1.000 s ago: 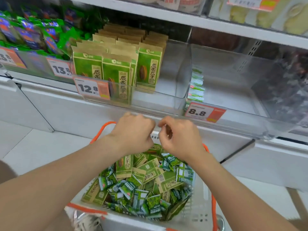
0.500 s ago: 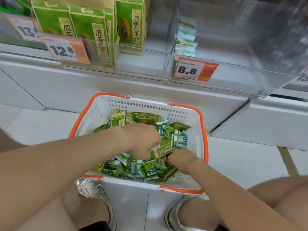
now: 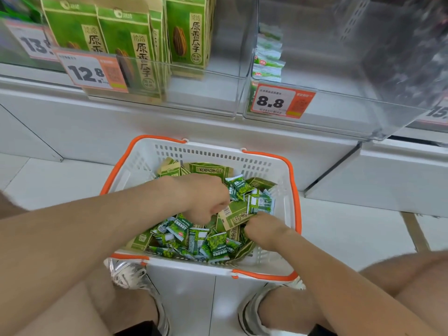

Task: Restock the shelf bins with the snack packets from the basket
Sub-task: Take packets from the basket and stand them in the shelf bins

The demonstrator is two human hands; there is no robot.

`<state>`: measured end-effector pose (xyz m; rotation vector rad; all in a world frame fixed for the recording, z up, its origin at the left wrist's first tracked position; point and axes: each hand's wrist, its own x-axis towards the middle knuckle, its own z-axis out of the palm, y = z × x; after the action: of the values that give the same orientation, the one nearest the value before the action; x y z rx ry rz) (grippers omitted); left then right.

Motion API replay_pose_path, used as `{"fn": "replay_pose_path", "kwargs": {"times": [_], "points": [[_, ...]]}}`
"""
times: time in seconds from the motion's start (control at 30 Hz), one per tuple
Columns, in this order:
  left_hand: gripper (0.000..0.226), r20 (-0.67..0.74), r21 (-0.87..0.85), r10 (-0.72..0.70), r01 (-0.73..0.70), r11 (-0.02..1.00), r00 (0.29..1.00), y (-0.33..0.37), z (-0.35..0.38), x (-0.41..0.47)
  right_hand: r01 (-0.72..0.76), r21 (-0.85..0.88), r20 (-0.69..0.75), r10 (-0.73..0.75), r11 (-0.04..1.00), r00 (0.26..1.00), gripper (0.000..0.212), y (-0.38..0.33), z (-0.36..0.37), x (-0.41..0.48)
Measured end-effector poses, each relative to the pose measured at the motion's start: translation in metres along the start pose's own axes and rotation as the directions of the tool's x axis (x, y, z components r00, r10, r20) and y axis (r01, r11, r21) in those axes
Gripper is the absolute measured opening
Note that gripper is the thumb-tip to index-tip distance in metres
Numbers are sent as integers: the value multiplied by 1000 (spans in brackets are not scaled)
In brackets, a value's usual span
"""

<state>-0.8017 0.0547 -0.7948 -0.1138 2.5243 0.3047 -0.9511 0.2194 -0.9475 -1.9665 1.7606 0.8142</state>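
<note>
At the far left, the bin behind the 12.8 price tag (image 3: 91, 72) already stood well stocked with tall green seed packets (image 3: 126, 42), upright in rows, though its right part was bare. Below it, your left hand (image 3: 206, 200) had come down out of the air in front of the shelf edge, where it hung a second earlier, and was buried knuckles-up in the pile inside the basket (image 3: 294, 190). Its fingers were curled under and hidden, so I cannot tell whether they had closed on a packet or were only raking through.

In the middle of the basket lay the mixed stock: small green snack packets (image 3: 208, 241) heaped toward you, larger kraft-and-green seed packets (image 3: 209, 169) against the far wall. One kraft-edged packet (image 3: 236, 214) lay tilted between your two hands, touching both.

Further right, your right hand (image 3: 264, 229) had dropped in as well and sat fisted at that packet's lower corner; it looked like a pinch on the corner, but the fingertips were out of sight, so I cannot confirm it.

Up at the right, the clear bin marked 8.8 (image 3: 282, 101) held only a short stack of small packets (image 3: 268, 57) along its left wall, and the rest was bare.

The shift from shelf level to basket suggests you were starting a fresh pick. I'd judge the task far from done, with the basket still full.
</note>
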Motion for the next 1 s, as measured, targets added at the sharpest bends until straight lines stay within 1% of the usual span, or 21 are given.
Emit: {"fn": "replay_pose_path", "kwargs": {"times": [0.07, 0.1, 0.17, 0.2, 0.27, 0.3, 0.37, 0.4, 0.47, 0.53, 0.6, 0.63, 0.67, 0.7, 0.77, 0.8, 0.83, 0.87, 0.9, 0.93, 1.0], "points": [[22, 3, 11, -22, 22, 1000, 1000, -1, -2, -1, -41, 125, -7, 43, 991, 999, 33, 4, -17, -5], [22, -8, 7, -32, 32, 999, 999, -2, -3, -2, -75, 217, -3, 78, 973, 997, 28, 8, -28, -8], [23, -33, -13, -66, 66, 998, 997, -7, -5, -2, -100, 382, -25, 118, 919, 993, 9, 19, -55, -12], [23, -47, -24, -80, 79, 997, 996, -11, -7, -2, -97, 461, -49, 134, 882, 990, 7, 25, -68, -15], [24, -72, -64, -107, 103, 993, 992, -19, -10, -2, -61, 610, -130, 176, 790, 976, 15, 35, -96, -23], [33, -83, -92, -117, 109, 990, 990, -24, -13, -2, -27, 681, -177, 200, 732, 964, 18, 39, -109, -28], [62, -108, -179, -137, 116, 977, 985, -34, -24, -7, 47, 795, -250, 256, 605, 934, 20, 42, -131, -38], [66, -124, -225, -154, 123, 966, 980, -38, -31, -11, 85, 828, -286, 286, 555, 915, 19, 42, -138, -41], [56, -170, -297, -177, 121, 947, 969, -46, -44, -19, 181, 856, -383, 360, 485, 851, 17, 39, -147, -44], [43, -210, -401, -201, 103, 910, 957, -55, -55, -29, 275, 859, -468, 442, 433, 766, 17, 33, -155, -45], [35, -245, -518, -238, 81, 852, 940, -63, -63, -43, 363, 859, -507, 495, 361, 706, 15, 27, -162, -45], [32, -259, -579, -259, 65, 813, 931, -67, -66, -49, 413, 854, -519, 539, 315, 664, 11, 24, -165, -45], [30, -272, -645, -278, 40, 763, 921, -69, -68, -56, 469, 844, -521, 602, 260, 605, 7, 20, -169, -46], [29, -281, -712, -304, 15, 702, 910, -70, -69, -61, 531, 828, -498, 676, 183, 543, 13, 15, -174, -50], [29, -301, -830, -374, -48, 555, 877, -69, -70, -69, 636, 771, -405, 794, 31, 453, 28, 7, -185, -56], [29, -313, -873, -406, -91, 479, 859, -67, -72, -72, 669, 744, -375, 825, -5, 423, 29, 4, -190, -58], [30, -328, -898, -423, -140, 418, 844, -65, -73, -74, 693, 720, -355, 839, -36, 412, 27, 2, -197, -61], [30, -347, -907, -428, -183, 379, 835, -62, -75, -76, 713, 698, -338, 847, -67, 411, 24, 0, -202, -63], [30, -365, -907, -424, -214, 361, 829, -60, -76, -78, 727, 680, -324, 852, -94, 412, 21, 0, -209, -66], [30, -380, -903, -410, -236, 359, 829, -58, -77, -80, 734, 673, -317, 859, -96, 402, 18, 0, -215, -68], [38, -406, -887, -356, -270, 374, 841, -52, -77, -83, 732, 680, -325, 877, -43, 354, 13, 1, -226, -71]]}}
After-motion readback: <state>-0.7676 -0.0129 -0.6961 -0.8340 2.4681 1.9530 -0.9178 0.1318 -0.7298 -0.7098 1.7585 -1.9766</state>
